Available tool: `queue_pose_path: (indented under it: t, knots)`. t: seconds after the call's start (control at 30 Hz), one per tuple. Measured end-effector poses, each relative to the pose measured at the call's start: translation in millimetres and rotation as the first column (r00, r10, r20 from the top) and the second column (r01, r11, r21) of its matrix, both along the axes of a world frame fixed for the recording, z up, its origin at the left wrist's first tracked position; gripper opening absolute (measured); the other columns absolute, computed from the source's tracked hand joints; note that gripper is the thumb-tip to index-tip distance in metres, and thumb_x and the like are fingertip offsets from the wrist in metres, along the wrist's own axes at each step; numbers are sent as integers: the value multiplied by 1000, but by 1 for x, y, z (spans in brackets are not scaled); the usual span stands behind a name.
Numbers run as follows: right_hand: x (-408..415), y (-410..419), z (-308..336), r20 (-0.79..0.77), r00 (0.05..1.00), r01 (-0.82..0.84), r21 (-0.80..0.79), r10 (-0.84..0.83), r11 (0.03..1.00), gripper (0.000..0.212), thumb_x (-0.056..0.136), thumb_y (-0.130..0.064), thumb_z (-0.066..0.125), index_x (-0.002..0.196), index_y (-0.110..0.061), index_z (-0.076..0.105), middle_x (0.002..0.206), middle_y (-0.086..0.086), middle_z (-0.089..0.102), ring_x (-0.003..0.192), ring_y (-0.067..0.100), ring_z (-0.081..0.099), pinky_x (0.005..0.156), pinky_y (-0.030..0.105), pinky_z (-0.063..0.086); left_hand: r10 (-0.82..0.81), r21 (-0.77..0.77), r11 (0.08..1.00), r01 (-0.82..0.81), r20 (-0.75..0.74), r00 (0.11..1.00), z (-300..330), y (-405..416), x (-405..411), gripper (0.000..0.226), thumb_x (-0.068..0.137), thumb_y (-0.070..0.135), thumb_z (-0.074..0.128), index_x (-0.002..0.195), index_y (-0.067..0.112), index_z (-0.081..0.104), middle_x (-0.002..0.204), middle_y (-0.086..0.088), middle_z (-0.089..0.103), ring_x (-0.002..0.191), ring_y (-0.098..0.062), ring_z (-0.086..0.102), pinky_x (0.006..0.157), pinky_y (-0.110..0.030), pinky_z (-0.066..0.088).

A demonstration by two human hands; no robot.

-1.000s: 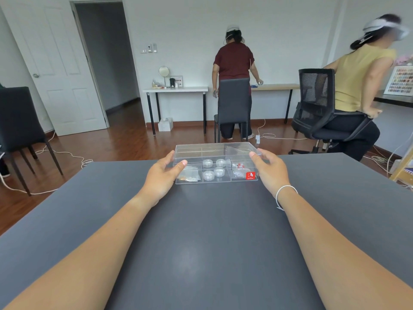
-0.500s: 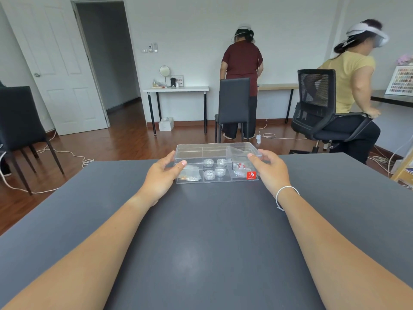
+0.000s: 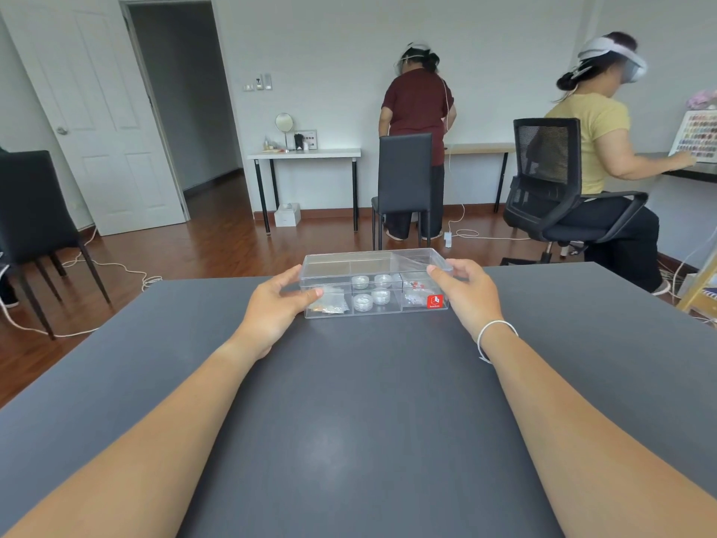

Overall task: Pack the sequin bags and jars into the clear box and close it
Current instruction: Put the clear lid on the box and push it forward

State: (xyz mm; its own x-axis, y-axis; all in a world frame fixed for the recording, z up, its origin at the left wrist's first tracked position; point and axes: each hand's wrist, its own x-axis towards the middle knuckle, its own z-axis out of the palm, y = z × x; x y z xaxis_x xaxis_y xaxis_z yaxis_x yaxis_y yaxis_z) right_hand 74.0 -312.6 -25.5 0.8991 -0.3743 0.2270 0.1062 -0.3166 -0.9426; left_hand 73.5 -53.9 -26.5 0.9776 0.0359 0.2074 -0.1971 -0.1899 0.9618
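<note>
Here the clear box (image 3: 374, 285) is held at the far edge of the desk (image 3: 357, 401), lid apparently seated. Its left end is gripped by the left hand (image 3: 277, 304) and its right end by the right hand (image 3: 467, 291), fingers (image 3: 440, 271) curled over the lid, presumably to press it shut. Inside the box, jars (image 3: 370, 293) occupy the middle and sequin bags (image 3: 329, 302) the ends.

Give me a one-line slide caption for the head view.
Both hands, left and right, hold the ends of the clear box on the grey table, jars and bags packed inside.
</note>
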Motion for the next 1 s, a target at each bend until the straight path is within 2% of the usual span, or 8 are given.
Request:
queue_pose_path:
  t: [0.13,0.27,0.37,0.6,0.87,1.0]
  knots:
    - [1,0,0,-4,1000,-1,9,1,1000,41,80,-42,62,115,-23,52,125,3,57,107,21,54,91,38,47,16,-10,1000,-16,17,1000,0,-2,0,41,72,17,74,98,45,59,109,11,65,103,-16,63,103,-39,43]
    - [1,-1,-1,-7,1000,-8,22,8,1000,38,79,-41,63,111,-23,53,123,3,58,106,22,55,93,40,49,39,-15,999,-38,22,999,-2,-2,2,48,72,17,74,117,27,59,116,6,63,108,-18,61,104,-39,42]
    - [3,-1,-1,-1,1000,-20,21,20,1000,30,79,-40,64,103,-26,51,117,0,58,101,18,53,88,35,47,53,-25,998,-52,14,999,-1,-2,2,50,72,17,74,119,20,58,116,7,62,108,-19,61,105,-39,41]
    - [4,-2,-3,-7,999,-35,26,35,999,27,79,-38,65,97,-28,49,104,-6,53,97,16,52,83,32,47,54,-26,998,-54,1,999,-4,0,4,53,70,18,75,120,20,58,120,2,63,109,-19,61,105,-38,41]
    - [5,-2,-3,-21,998,-52,7,52,999,25,79,-35,66,96,-26,49,102,-5,55,95,15,55,80,30,48,66,-8,998,-66,1,998,-4,2,6,53,70,18,76,120,21,58,121,4,62,112,-18,58,106,-37,40]
    - [5,-1,-3,-16,998,-61,-4,61,998,25,79,-34,65,96,-26,49,101,-6,54,93,14,54,76,27,46,86,14,996,-86,18,996,-3,1,5,53,71,18,75,121,18,57,114,11,59,109,-12,58,104,-32,41]
